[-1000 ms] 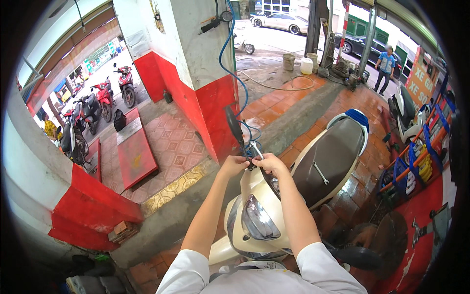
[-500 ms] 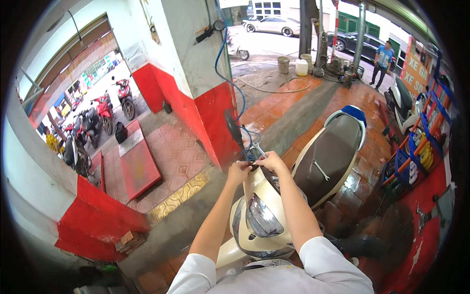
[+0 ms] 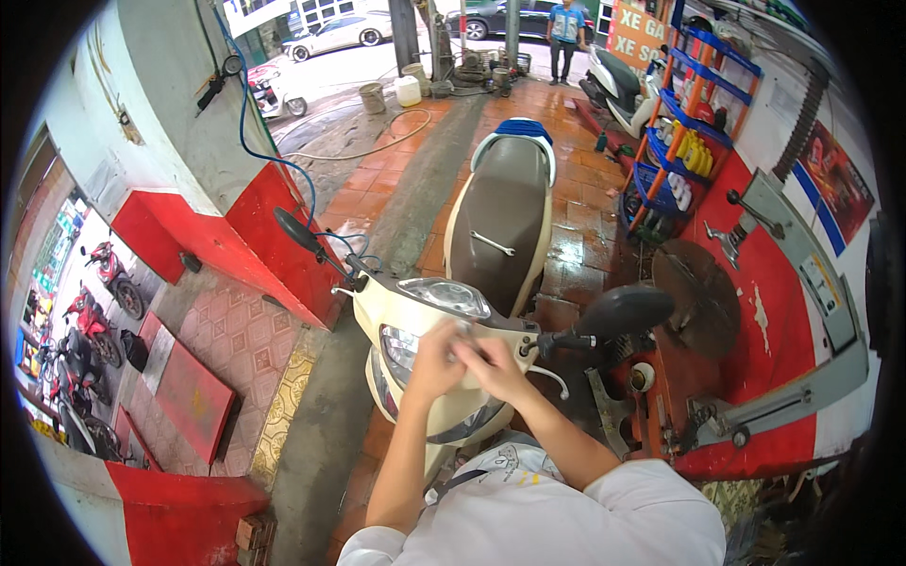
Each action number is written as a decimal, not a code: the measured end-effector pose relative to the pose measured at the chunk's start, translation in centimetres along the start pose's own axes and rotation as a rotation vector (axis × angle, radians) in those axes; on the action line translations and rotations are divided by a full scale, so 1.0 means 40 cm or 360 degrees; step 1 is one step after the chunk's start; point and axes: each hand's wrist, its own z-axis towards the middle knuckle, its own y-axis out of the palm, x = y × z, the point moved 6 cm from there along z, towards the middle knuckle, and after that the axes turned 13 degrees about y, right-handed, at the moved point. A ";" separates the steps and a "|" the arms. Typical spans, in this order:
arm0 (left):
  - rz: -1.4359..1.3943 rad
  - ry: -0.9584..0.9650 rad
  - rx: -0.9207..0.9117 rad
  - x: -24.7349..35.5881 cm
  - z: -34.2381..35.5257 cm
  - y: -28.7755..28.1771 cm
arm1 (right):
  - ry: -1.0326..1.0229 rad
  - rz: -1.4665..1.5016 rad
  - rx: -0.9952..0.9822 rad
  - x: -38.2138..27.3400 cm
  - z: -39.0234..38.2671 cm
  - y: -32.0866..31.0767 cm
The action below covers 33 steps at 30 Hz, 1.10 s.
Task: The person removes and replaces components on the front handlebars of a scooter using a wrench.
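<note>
My left hand (image 3: 436, 360) and my right hand (image 3: 494, 366) meet in front of the cream scooter's front cover (image 3: 373, 307), over its headlight (image 3: 401, 347). Both are closed, with fingers bent against each other. A small greyish bit shows at the fingertips, too blurred to name. Behind them is the scooter's clear instrument panel (image 3: 444, 296). On the brown seat (image 3: 500, 208) lies a combination wrench (image 3: 493, 242). The left mirror (image 3: 297, 229) and right mirror (image 3: 628, 314) stand out on either side of the handlebar.
A blue hose (image 3: 247, 123) hangs by the red and white pillar (image 3: 189, 113) at left. To the right stand a grey tyre machine (image 3: 802, 387) and a rack of bottles (image 3: 689, 123). A person in blue (image 3: 566, 28) stands at the far end near a parked scooter (image 3: 618, 80).
Both hands have left the left mirror's base and come together nearer me, over the scooter's front. The wrench seen at my right hand no longer shows clearly. My view has turned right.
</note>
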 end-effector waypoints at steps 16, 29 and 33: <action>-0.0036 -0.0029 -0.0545 0.091 0.116 0.264 | -0.0156 0.1027 0.0752 0.242 -0.295 -0.328; 0.0857 0.0085 0.0362 0.179 0.038 0.302 | 0.0475 0.0849 0.0291 0.248 -0.108 -0.358; 0.1037 -0.0051 0.0283 0.195 0.050 0.316 | 0.0595 0.0779 0.0129 0.252 -0.028 -0.364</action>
